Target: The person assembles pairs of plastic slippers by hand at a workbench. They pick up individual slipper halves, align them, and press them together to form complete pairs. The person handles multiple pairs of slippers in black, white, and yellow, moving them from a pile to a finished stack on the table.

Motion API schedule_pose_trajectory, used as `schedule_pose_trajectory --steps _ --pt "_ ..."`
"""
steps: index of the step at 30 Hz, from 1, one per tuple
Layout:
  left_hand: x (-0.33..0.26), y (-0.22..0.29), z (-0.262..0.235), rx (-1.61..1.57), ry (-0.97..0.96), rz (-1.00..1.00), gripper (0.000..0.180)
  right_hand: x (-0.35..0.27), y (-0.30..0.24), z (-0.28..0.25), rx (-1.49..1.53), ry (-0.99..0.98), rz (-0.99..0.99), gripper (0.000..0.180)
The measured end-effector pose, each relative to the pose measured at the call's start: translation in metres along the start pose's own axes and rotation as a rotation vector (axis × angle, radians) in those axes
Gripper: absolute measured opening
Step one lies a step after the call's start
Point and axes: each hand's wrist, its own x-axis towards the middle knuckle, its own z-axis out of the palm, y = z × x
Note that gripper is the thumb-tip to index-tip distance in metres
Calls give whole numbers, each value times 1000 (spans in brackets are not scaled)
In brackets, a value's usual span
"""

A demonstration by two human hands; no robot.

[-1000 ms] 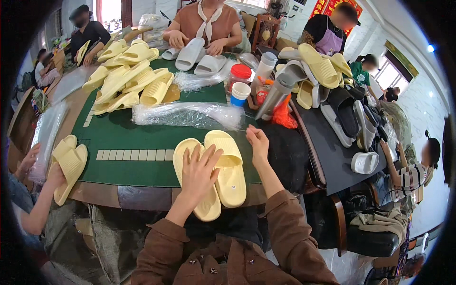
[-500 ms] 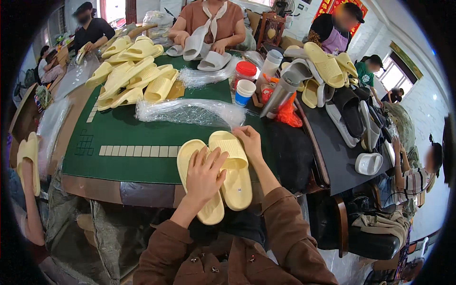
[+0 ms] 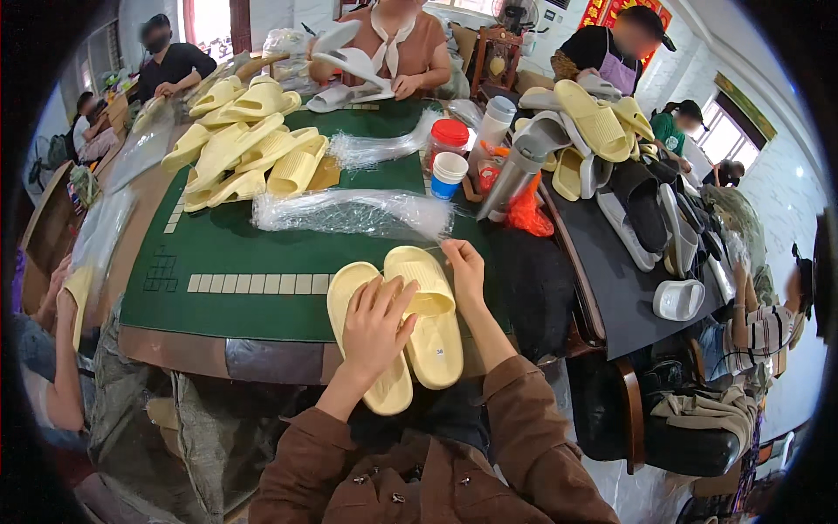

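A pair of pale yellow slippers lies side by side at the near edge of the green worktop, toes pointing away from the person and heels hanging slightly over the edge. The left hand rests flat on top of the left slipper, its grip spread, the fingers fanned out and reaching across to the strap of the right one. The right hand sits at the far right corner of the right slipper, touching its toe end; whether its fingers pinch the slipper or only press against it, I cannot tell. Both forearms come up from the lower edge in brown sleeves.

Just beyond the slippers lies a crumpled clear plastic bag, stretched across the worktop. Further left is a heap of yellow slippers. A row of pale tiles runs along the green surface, left of the pair. To the right of the bag stand a white paper cup, a red-lidded jar and a grey flask. Across the worktop another person holds white slippers. On the black surface to the right lie more slippers, grey, black and yellow.
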Motion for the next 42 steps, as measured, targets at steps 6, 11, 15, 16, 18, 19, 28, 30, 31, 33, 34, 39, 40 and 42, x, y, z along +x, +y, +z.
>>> schedule_pose_trajectory --steps 6,11,15,16,18,19,28,30,31,33,34,39,40,42 --pt "4 2 -7 -231 95 -114 62 -29 -49 11 -49 -109 -153 11" --pt "5 -2 -13 -315 7 -197 45 -73 -98 15 -50 -420 -148 5" --pt "-2 -13 -16 -572 45 -198 34 -98 -113 3 428 -448 156 13" --pt "-5 -15 -20 -653 41 -222 34 -97 -113 -4 479 -432 165 15" --pt "-11 -15 -35 -820 31 -268 33 -97 -118 -17 549 -330 166 15" --pt "-15 -13 -40 -916 36 -329 32 -94 -119 -32 601 -362 142 16" --pt "-31 4 -57 -1169 48 -637 23 -99 -106 -65 261 -327 251 26" --pt "-35 21 -62 -1142 -95 -592 22 -99 -100 -63 150 -420 275 24" --pt "-39 28 -62 -1183 -184 -545 22 -100 -100 -60 94 -484 316 25" --pt "-48 43 -59 -1250 -307 -489 22 -106 -112 -39 -28 -612 398 26" --pt "-50 48 -57 -1265 -363 -496 21 -111 -120 -28 -114 -648 462 28" --pt "-57 57 -50 -1311 -508 -503 20 -122 -119 -1 -176 -810 431 29" --pt "-59 55 -48 -1323 -487 -491 21 -123 -117 2 -159 -809 454 27" --pt "-63 51 -46 -1363 -483 -540 19 -124 -109 5 -119 -783 481 20"
